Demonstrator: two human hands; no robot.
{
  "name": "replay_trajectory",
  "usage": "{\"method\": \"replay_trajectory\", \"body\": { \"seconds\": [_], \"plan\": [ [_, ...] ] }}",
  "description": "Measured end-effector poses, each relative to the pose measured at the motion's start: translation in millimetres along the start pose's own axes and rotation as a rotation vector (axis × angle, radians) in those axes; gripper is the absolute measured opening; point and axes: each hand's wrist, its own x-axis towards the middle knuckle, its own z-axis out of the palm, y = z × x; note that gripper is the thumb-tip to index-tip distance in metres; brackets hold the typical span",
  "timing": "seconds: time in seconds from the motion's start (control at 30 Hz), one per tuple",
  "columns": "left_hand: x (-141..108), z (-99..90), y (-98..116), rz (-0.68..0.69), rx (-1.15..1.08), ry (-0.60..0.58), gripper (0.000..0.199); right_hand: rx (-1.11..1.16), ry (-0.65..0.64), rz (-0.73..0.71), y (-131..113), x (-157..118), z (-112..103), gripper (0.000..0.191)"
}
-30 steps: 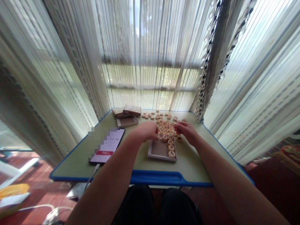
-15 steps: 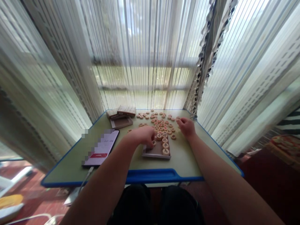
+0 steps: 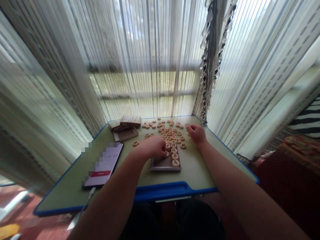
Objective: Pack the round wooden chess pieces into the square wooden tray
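My left hand (image 3: 157,146) reaches over a shallow box tray (image 3: 162,163), its fingers closed on a round Chinese chess piece (image 3: 166,154). The piece sits beside a column of wooden pieces with dark characters, such as the nearest piece (image 3: 175,163), along the tray's right side. The tray's front left part shows bare bottom. My right hand (image 3: 197,134) rests at the right edge of the spread of pieces, fingers curled. Whatever its fingertips hold, if anything, is hidden. Loose chess pieces (image 3: 173,133) lie scattered behind the tray.
A phone (image 3: 103,166) with a charging cable (image 3: 88,199) lies at the left. Boxes (image 3: 130,120) and an open box half (image 3: 126,133) stand at the back left. The table's blue edge (image 3: 162,191) runs along the front, and a curtain (image 3: 150,60) hangs behind.
The view has shifted a little. My left hand has moved its piece slightly towards the column of pieces in the tray. My right hand stays nearly in place, fingers still curled.
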Motion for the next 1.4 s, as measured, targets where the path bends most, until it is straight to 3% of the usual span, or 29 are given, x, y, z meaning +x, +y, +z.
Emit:
{"method": "replay_trajectory", "body": {
  "seconds": [0.2, 0.63, 1.4],
  "plan": [
    [5.0, 4.2, 0.7, 0.057, 0.056, 0.001, 0.023, 0.008, -0.006, -0.008, -1.4, -0.4, -0.1, 0.034],
    [3.4, -0.4, 3.7, -0.001, 0.08, -0.015, 0.029, 0.006, -0.025, -0.002, -0.7, -0.1, 1.4, 0.035],
    [4.9, 1.0, -5.6, -0.014, 0.059, -0.074, 0.02, -0.001, -0.029, -0.016, -0.7, -0.7, 0.1, 0.036]
  ]
}}
